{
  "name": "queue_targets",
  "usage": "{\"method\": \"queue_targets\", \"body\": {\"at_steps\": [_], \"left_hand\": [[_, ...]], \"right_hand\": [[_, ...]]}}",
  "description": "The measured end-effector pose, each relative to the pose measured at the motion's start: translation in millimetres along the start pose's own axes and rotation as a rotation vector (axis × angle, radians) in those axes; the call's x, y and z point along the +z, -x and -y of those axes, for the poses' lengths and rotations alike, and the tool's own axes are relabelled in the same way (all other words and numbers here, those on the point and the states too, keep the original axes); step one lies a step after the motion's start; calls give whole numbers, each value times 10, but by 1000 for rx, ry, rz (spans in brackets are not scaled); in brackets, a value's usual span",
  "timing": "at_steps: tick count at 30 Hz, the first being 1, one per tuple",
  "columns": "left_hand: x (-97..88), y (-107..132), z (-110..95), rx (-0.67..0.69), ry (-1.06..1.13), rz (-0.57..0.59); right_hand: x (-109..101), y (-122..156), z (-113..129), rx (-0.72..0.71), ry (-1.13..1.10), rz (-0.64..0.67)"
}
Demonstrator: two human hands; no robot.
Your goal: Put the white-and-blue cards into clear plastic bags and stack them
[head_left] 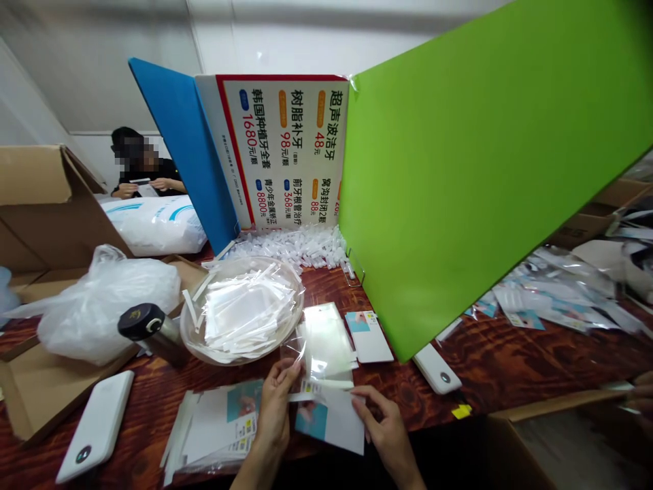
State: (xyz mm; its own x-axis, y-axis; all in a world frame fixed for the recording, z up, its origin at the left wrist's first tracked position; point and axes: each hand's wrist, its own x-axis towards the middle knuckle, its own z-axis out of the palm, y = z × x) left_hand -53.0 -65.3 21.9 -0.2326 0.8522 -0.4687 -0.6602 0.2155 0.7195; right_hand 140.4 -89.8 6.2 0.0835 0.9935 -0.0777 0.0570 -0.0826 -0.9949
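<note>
Ok, your R hand (382, 422) has thumb + fingers pinched on the R edge of 1 card (343, 423); your L hand (275, 408) is closed on what looks like clear film (294, 348), w/ 1 white strip (309, 397) sticking out toward the card. Can't tell if L grips the strip too. Card's b/w your hands, close to the table's (408, 401) front edge: white, flat, slightly tilted, teal pic + yellow label at its L end.

Beyond: 1 pile of clear sleeves (326, 340), 1 small card stack (376, 346) just R of it. L side: 1 stack of bagged cards (214, 425), 1 round bowl (188, 333) of strips and clear pcs, 1 flask (153, 330). 2 white devices, 1 far L (96, 425), 1 R (437, 369).

Green board's (459, 170) low corner sits near the small stack; bare wood b/w that corner and your R hand.
</note>
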Motion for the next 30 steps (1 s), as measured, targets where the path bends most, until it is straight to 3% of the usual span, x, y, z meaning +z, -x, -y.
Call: {"method": "queue_targets", "body": {"at_steps": [4,10,16,20,26,30], "left_hand": [[21,6,-26,-12,26,-7],[34,-1,14,-29,55,-22],[28,-17,72,-39,41,-28],[6,-4,96,-44,1,1],[-13,73,142,-56,-89,71],[11,127,241,-82,-121,166]], "right_hand": [[-33,50,37,-5,55,62],[-161,35,50,-14,53,37],[-290,-32,33,-53,224,188],[-272,-44,-65,-65,112,67],[-109,-62,-168,45,-88,-103],[70,-55,-139,86,-169,-115]]}}
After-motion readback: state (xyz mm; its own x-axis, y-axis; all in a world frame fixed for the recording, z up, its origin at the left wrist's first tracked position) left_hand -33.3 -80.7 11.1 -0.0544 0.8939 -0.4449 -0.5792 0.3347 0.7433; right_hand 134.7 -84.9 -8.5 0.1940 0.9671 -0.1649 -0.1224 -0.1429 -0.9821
